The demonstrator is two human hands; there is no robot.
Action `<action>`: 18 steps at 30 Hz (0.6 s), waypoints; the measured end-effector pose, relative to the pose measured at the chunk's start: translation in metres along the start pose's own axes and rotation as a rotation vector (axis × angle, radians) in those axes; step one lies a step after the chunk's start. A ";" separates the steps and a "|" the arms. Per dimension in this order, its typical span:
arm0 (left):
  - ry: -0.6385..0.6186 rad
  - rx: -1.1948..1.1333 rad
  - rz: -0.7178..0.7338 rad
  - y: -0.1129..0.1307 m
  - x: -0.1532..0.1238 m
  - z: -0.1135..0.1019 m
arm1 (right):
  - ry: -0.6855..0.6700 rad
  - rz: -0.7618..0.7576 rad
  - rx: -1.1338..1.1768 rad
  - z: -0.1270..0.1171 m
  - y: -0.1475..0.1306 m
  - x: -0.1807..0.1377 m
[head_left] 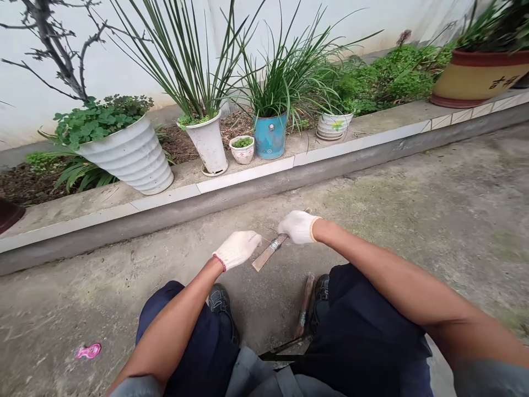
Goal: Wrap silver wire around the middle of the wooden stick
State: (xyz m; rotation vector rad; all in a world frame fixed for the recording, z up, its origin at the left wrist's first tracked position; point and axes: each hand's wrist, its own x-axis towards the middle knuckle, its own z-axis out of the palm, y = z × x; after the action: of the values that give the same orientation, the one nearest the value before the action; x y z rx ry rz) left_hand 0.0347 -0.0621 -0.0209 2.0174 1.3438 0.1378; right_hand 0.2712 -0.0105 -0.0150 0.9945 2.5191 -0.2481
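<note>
My left hand (237,250), in a white knit glove, is closed with its fingertips pinching a thin wire (266,240). That wire runs to a grey wire winding (275,244) wrapped around a flat wooden stick (264,258). Gripping the stick's upper part is my right hand (297,226), also white-gloved, and its fingers hide that part. The stick slants above the concrete, its lower end pointing down and left. Between my feet, beside the right shoe, lies a second wooden stick (306,298) with a similar winding near its lower end.
Concrete ground (103,286) surrounds me, with a pink object (88,351) at left. Ahead runs a low tiled ledge (243,175) bearing a white ribbed pot (132,157), a tall white pot (209,144), a blue bucket (270,138) and other planters. My shoes (219,300) flank the space below my hands.
</note>
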 end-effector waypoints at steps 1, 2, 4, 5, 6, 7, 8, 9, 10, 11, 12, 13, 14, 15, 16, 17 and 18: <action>0.023 -0.001 0.013 -0.001 0.000 -0.003 | 0.007 -0.041 0.086 -0.002 0.000 -0.005; 0.038 -0.011 0.032 -0.001 -0.001 -0.004 | 0.019 -0.074 0.183 -0.004 0.000 -0.010; 0.043 -0.061 0.073 0.001 -0.002 -0.002 | 0.077 -0.116 0.380 -0.008 0.000 -0.016; 0.041 -0.094 0.084 0.002 -0.003 0.001 | 0.120 -0.120 0.464 -0.009 0.000 -0.018; 0.034 -0.139 0.086 0.004 -0.003 0.006 | 0.168 -0.105 0.529 -0.011 0.000 -0.019; 0.024 -0.194 0.081 0.006 -0.004 0.011 | 0.223 -0.070 0.568 -0.012 0.000 -0.018; 0.011 -0.261 0.074 0.008 -0.004 0.017 | 0.278 -0.021 0.578 -0.012 0.000 -0.016; -0.008 -0.318 0.069 0.009 -0.004 0.023 | 0.328 0.037 0.559 -0.013 0.000 -0.013; -0.031 -0.354 0.068 0.009 -0.003 0.029 | 0.368 0.106 0.516 -0.013 0.001 -0.010; -0.058 -0.365 0.072 0.010 -0.003 0.034 | 0.395 0.180 0.459 -0.014 0.001 -0.007; -0.084 -0.346 0.081 0.009 -0.002 0.038 | 0.409 0.249 0.395 -0.014 0.002 -0.004; -0.111 -0.310 0.094 0.009 -0.001 0.042 | 0.403 0.313 0.332 -0.014 0.002 -0.001; -0.138 -0.270 0.110 0.008 -0.001 0.044 | 0.379 0.366 0.268 -0.015 0.003 0.002; -0.159 -0.230 0.126 0.007 -0.001 0.046 | 0.343 0.403 0.205 -0.015 0.003 0.004; -0.173 -0.193 0.138 0.006 -0.001 0.046 | 0.304 0.417 0.143 -0.015 0.003 0.006; -0.180 -0.163 0.140 0.006 -0.001 0.046 | 0.264 0.409 0.085 -0.014 0.003 0.008; -0.182 -0.143 0.124 0.005 -0.001 0.044 | 0.227 0.390 0.033 -0.012 0.002 0.010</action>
State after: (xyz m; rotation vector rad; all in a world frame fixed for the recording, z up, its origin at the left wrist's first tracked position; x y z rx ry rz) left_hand 0.0574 -0.0854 -0.0506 1.9428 1.0664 0.1008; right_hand 0.2622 0.0011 -0.0092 1.5752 2.4512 -0.0620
